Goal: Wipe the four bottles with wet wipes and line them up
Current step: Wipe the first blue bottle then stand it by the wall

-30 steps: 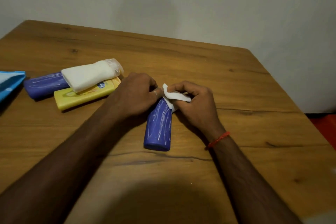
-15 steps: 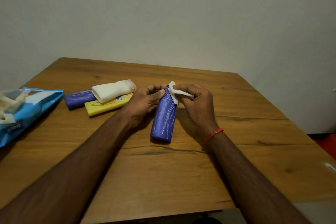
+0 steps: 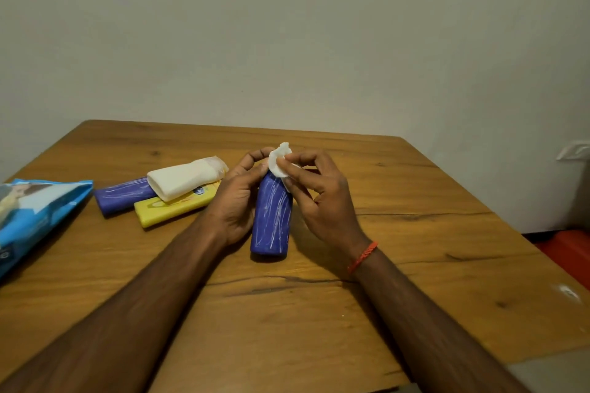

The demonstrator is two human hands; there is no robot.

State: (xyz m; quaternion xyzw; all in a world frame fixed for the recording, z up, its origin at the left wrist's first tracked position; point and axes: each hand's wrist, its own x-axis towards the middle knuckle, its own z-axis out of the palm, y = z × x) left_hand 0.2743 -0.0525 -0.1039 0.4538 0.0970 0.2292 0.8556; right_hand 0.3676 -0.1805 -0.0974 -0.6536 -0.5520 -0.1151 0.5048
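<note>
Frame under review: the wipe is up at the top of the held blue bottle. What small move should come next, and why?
Probably draw the wet wipe down the blue bottle toward its base. The right hand pinches the wipe at the bottle's top end, the left hand grips the bottle's side, and the streaked body below the wipe lies bare.

Wooden table (image 3: 447, 265) (cracked grain) before a plain wall (image 3: 287, 25).

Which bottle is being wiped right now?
The blue bottle gripped by the left hand, wipe pinched in the right hand; the other three lie piled aside.
</note>
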